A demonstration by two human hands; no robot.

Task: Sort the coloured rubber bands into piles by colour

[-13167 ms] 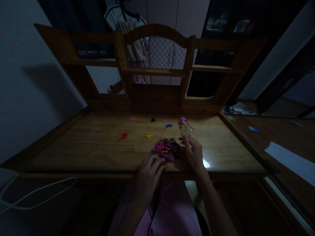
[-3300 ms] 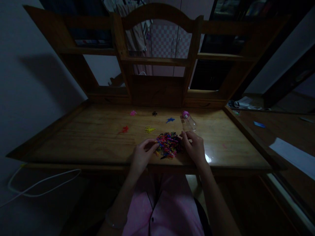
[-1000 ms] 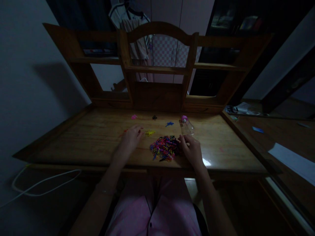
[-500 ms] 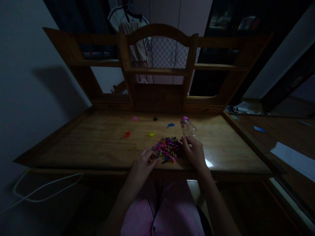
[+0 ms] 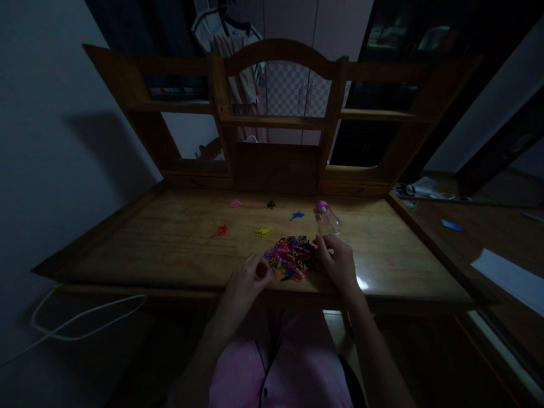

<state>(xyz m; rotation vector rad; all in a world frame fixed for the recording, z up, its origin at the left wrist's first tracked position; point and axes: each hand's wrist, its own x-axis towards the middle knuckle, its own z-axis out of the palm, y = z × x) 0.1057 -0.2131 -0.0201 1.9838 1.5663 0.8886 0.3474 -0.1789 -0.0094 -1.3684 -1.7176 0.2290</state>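
A mound of small multicoloured rubber bands (image 5: 291, 256) lies near the front edge of the wooden desk (image 5: 170, 249). At its left side is my left hand (image 5: 250, 276), thumb and forefinger pinched together; whatever is between the tips is too small to make out. My right hand (image 5: 338, 258) rests against the mound's right side with its fingers curled and tips close together, their contents hidden. Beyond the mound lie small single-colour bunches: red bands (image 5: 221, 229), yellow bands (image 5: 263, 230), blue bands (image 5: 297, 215), pink bands (image 5: 236, 203) and black bands (image 5: 271, 204).
A clear bottle with a pink cap (image 5: 323, 207) lies on its side just beyond my right hand. The desk's wooden shelf unit (image 5: 276, 122) rises at the back. To the right, a lower surface carries a white paper (image 5: 508, 277) and a blue card (image 5: 451, 225).
One second ago my left hand was over the red bunch, beside the yellow; it has come back to the mound's left side. My right hand has stayed at the mound's right side.
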